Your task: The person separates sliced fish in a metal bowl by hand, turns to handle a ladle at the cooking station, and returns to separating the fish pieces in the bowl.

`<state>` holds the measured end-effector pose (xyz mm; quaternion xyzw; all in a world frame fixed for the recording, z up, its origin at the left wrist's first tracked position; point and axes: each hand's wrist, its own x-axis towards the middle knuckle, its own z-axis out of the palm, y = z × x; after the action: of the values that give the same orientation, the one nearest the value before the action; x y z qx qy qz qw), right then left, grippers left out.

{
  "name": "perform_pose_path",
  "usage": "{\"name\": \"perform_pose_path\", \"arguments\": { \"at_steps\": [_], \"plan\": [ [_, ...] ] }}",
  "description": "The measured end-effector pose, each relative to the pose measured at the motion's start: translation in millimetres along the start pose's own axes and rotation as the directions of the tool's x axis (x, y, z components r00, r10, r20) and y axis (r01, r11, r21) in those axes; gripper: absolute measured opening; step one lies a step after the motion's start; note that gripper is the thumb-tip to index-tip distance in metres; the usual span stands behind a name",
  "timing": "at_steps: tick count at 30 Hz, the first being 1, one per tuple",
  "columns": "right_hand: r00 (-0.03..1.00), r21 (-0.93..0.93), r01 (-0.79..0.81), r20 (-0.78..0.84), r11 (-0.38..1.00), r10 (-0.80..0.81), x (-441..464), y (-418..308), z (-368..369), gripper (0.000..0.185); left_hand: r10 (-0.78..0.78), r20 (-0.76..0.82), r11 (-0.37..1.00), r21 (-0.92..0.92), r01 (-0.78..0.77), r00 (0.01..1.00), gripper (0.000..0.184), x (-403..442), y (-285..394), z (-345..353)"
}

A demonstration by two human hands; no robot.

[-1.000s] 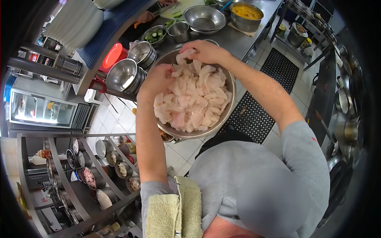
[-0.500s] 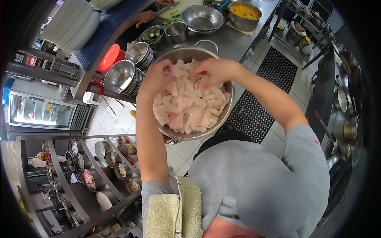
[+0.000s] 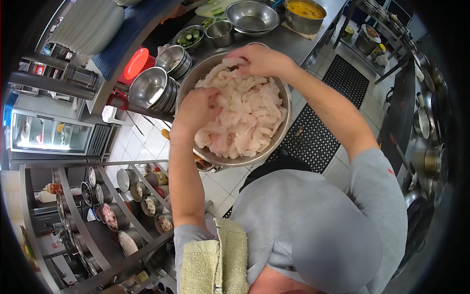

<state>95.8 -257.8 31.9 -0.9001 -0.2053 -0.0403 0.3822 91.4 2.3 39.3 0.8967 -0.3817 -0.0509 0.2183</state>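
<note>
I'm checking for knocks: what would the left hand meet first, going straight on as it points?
The left hand would likely meet pale meat pieces in the bowl first; depth is unclear.

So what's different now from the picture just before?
The right hand moved away to the far edge of the big bowl, by a pale strip. The left hand moved nearer, onto the pale pieces. Whether either grips one is unclear. The bowl stayed full.
</note>
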Motion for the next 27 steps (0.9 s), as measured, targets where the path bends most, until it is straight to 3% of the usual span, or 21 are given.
{"name": "perform_pose_path", "arguments": {
  "at_steps": [2, 4, 5, 7, 8, 10, 11, 13, 14, 16, 20, 22, 23, 24, 25, 26, 27],
  "plan": [
    [0.999, -0.075, 0.043, 0.036, 0.996, -0.040, -1.8, 0.4, 10.6, 0.036, -0.172, 0.069, 0.985, 0.007, 0.172, 0.983, 0.041, 4.0, 3.2, -3.3],
    [0.959, -0.228, 0.227, -0.120, 0.947, -0.258, -12.7, 5.3, 30.4, 0.036, -0.160, -0.001, 0.986, -0.049, 0.159, 0.987, 0.036, 4.4, -1.9, 0.2],
    [0.959, -0.226, 0.231, -0.112, 0.946, -0.261, -18.8, 2.5, 35.7, 0.036, -0.147, -0.066, 0.985, -0.102, 0.140, 0.987, 0.031, 3.1, -4.5, 2.0],
    [0.998, -0.072, 0.044, 0.054, 0.996, -0.040, -32.5, -18.6, 37.2, 0.038, -0.150, -0.099, 0.976, -0.171, 0.131, 0.984, 0.031, 2.5, -8.6, 0.7],
    [0.997, -0.073, 0.046, 0.059, 0.996, -0.041, -34.5, -22.3, 40.5, 0.038, -0.145, -0.128, 0.966, -0.234, 0.112, 0.981, 0.030, 2.1, -9.2, -0.3],
    [0.990, 0.279, -0.050, -0.117, 0.959, 0.085, -34.3, -27.9, 46.9, 0.031, -0.136, -0.151, 0.966, -0.239, 0.098, 0.979, 0.030, 2.1, -1.0, -4.0],
    [0.989, 0.277, -0.053, -0.119, 0.959, 0.089, -33.9, -28.4, 48.5, 0.031, -0.125, -0.173, 0.967, -0.243, 0.080, 0.977, 0.031, 2.7, 5.0, -5.2],
    [0.982, 0.696, -0.098, -0.048, 0.711, 0.182, -32.3, -27.6, 51.9, 0.029, -0.146, -0.198, 0.959, -0.267, 0.089, 0.969, 0.032, 4.7, 21.5, -1.9],
    [0.981, 0.696, -0.097, -0.054, 0.712, 0.187, -30.6, -25.8, 56.7, 0.029, -0.172, -0.223, 0.951, -0.292, 0.103, 0.960, 0.033, 5.3, 27.0, 0.2],
    [0.963, 0.676, 0.178, -0.268, 0.715, 0.013, -27.9, -22.7, 63.2, 0.029, -0.141, -0.277, 0.960, -0.272, 0.064, 0.950, 0.032, 6.9, 28.4, 5.8],
    [0.992, 0.683, 0.028, -0.108, 0.730, 0.063, -31.9, -17.3, 48.2, 0.026, -0.081, -0.439, 0.991, -0.133, 0.025, 0.895, 0.027, 3.7, 39.1, 12.5],
    [0.997, 0.817, -0.056, 0.010, 0.574, 0.082, -32.6, -18.8, 41.1, 0.030, -0.027, -0.485, 0.999, -0.050, 0.003, 0.874, 0.026, 1.8, 38.2, 16.3],
    [0.997, 0.817, -0.055, 0.012, 0.575, 0.078, -32.7, -16.0, 40.5, 0.030, 0.035, -0.522, 0.999, 0.034, -0.021, 0.852, 0.026, 1.5, 38.5, 17.9],
    [0.994, 0.779, -0.048, -0.025, 0.625, 0.108, -32.5, -14.5, 39.7, 0.028, 0.034, -0.524, 0.999, 0.035, -0.019, 0.851, 0.026, 0.7, 42.7, 19.3],
    [0.989, 0.738, -0.044, -0.064, 0.673, 0.135, -31.8, -13.9, 39.4, 0.026, -0.042, -0.560, 0.996, -0.089, -0.010, 0.828, 0.026, -1.4, 48.5, 20.8],
    [0.989, 0.738, -0.043, -0.064, 0.673, 0.133, -32.9, -14.1, 39.1, 0.026, -0.120, -0.584, 0.978, -0.211, -0.007, 0.803, 0.027, -3.0, 51.9, 21.6],
    [0.986, 0.734, -0.035, -0.084, 0.678, 0.143, -36.1, -21.0, 36.2, 0.026, -0.120, -0.585, 0.978, -0.210, -0.007, 0.802, 0.027, -3.8, 51.7, 22.7]
  ]
}}
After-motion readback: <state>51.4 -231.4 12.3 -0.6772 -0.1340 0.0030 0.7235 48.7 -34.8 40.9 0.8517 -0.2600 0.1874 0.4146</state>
